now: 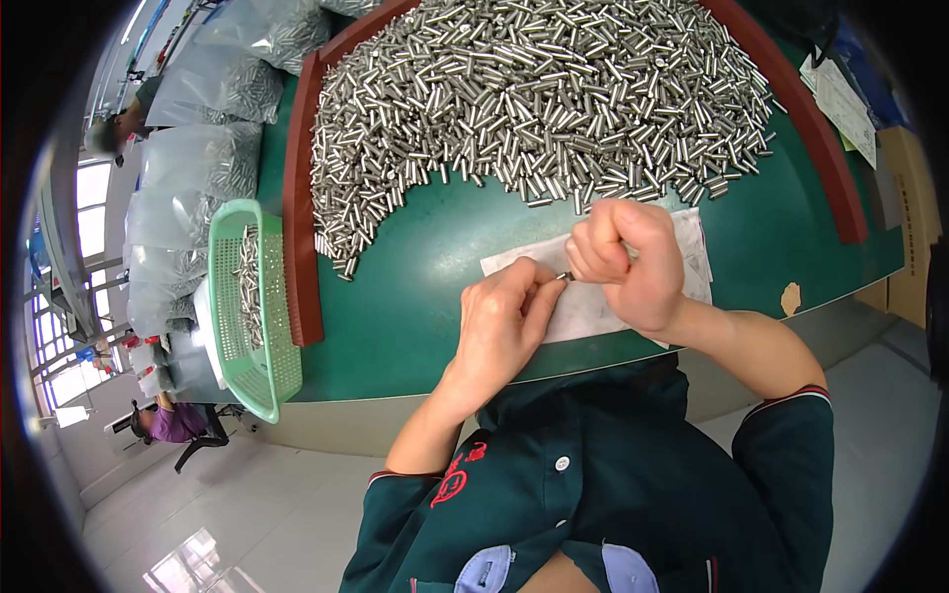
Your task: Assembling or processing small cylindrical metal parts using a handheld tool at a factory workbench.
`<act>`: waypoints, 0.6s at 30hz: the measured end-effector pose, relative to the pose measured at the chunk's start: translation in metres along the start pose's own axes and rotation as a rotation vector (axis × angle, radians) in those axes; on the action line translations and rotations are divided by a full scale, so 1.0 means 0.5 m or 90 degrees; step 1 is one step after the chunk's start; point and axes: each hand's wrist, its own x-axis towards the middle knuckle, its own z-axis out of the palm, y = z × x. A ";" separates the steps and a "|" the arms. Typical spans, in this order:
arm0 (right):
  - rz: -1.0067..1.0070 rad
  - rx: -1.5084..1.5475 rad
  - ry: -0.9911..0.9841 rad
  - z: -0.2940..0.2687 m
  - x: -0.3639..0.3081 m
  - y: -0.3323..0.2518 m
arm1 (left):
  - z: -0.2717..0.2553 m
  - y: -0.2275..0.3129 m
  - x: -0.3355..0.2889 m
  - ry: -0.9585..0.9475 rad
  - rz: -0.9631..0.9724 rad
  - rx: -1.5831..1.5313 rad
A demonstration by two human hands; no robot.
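Observation:
Over a white cloth (pixel 578 321) near the table's front edge, my two hands are close together. My left hand (pixel 499 314) pinches a small shiny metal pin (pixel 563 277) between thumb and fingertips, its end poking out toward the right. Curled into a fist, my right hand (pixel 633 259) is just beside that pin. Whatever its fingers may hold is hidden. Beyond both hands spreads a large heap of similar metal pins (pixel 544 99), its near edge almost reaching the cloth.
Dark red wooden rails (pixel 301 217) border the heap. Left of them a green plastic basket (pixel 281 371) holds more pins. Clear plastic bags of pins (pixel 183 158) line the far left. On the right are papers (pixel 840 109) and a cardboard box (pixel 907 198). Other people are in the left background.

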 end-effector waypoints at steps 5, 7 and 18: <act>-0.085 0.060 -0.034 -0.018 0.009 -0.019 | -0.037 -0.020 0.001 -0.096 -0.205 -0.608; -0.099 0.062 -0.030 -0.021 0.012 -0.025 | -0.053 -0.037 0.016 -0.163 -0.185 -0.886; -0.098 0.061 0.010 -0.019 0.017 -0.030 | -0.059 -0.018 0.109 0.025 -0.024 0.042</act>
